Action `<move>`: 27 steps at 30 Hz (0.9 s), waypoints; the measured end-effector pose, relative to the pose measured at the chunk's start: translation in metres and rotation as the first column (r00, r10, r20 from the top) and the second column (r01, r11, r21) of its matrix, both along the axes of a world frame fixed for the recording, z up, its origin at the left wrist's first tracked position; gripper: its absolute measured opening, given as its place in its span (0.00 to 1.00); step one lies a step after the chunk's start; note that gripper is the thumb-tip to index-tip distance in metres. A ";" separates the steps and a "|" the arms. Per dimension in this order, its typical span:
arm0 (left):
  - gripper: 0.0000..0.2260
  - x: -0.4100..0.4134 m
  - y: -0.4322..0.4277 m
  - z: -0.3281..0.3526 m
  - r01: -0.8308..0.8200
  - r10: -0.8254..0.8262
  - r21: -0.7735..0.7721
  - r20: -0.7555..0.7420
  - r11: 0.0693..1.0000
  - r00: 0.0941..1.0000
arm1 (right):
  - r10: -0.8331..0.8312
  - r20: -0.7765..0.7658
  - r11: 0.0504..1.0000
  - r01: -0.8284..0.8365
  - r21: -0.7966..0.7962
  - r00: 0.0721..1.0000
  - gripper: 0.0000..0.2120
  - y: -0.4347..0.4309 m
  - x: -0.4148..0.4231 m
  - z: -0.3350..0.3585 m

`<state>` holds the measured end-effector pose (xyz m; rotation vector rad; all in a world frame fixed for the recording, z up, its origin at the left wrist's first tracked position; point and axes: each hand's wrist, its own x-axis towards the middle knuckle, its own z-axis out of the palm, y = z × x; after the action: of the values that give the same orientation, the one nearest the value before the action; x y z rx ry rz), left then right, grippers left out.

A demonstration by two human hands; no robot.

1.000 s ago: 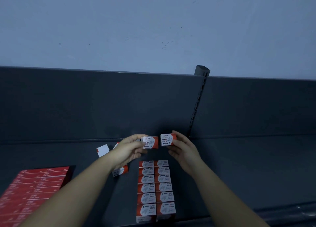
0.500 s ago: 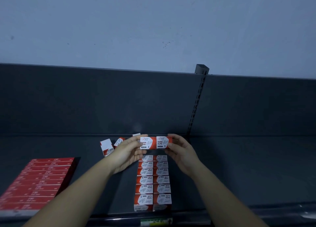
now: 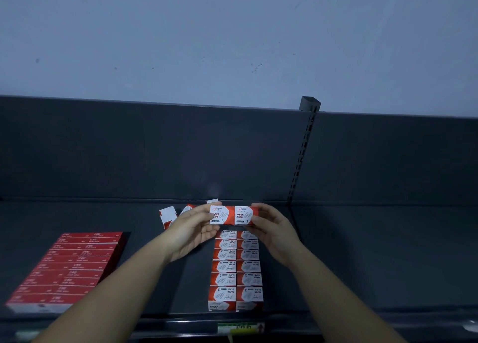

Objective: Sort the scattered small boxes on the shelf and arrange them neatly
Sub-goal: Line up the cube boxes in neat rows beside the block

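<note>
Two small red-and-white paper clip boxes are held side by side, touching, above the shelf. My left hand (image 3: 192, 226) pinches the left box (image 3: 222, 215); my right hand (image 3: 274, 227) pinches the right box (image 3: 244, 215). Their printed faces point at me. Under them, two neat columns of the same boxes (image 3: 236, 267) run toward the shelf's front edge. Behind my left hand, a few loose boxes (image 3: 167, 216) lie scattered near the back panel, partly hidden.
A flat block of red boxes (image 3: 69, 267) lies at the shelf's left front. A dark back panel (image 3: 155, 151) and a slotted upright post (image 3: 301, 154) stand behind. A price label (image 3: 240, 327) sits on the front rail. Bare dark shelf (image 3: 375, 252) extends right.
The two held boxes, apart a second ago, have been brought together edge to edge. The view has tilted slightly, so the shelf's front rail and label show.
</note>
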<state>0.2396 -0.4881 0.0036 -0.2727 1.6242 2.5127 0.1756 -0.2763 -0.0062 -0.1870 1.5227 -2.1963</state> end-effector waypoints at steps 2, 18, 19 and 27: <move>0.15 0.000 -0.001 -0.001 0.009 -0.009 -0.008 0.006 1.000 1.000 | -0.010 0.012 1.000 0.010 0.001 1.000 0.13 0.000 0.002 -0.002; 0.15 -0.019 -0.007 -0.003 0.011 -0.010 -0.057 0.008 0.998 1.000 | -0.070 0.006 0.997 0.070 -0.010 0.998 0.13 -0.005 -0.004 0.000; 0.15 -0.020 -0.008 -0.003 0.003 -0.002 -0.079 0.005 0.997 1.000 | -0.073 0.008 0.997 0.073 -0.004 0.997 0.14 -0.006 -0.005 -0.001; 0.12 -0.030 -0.011 -0.008 -0.020 0.021 -0.326 -0.002 0.945 1.000 | -0.100 -0.016 0.994 0.101 0.048 0.995 0.15 -0.006 -0.019 -0.005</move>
<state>0.2096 -0.4987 -0.0049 -0.3267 2.0437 2.2439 0.1569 -0.2823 -0.0114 -0.1122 1.6246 -2.2360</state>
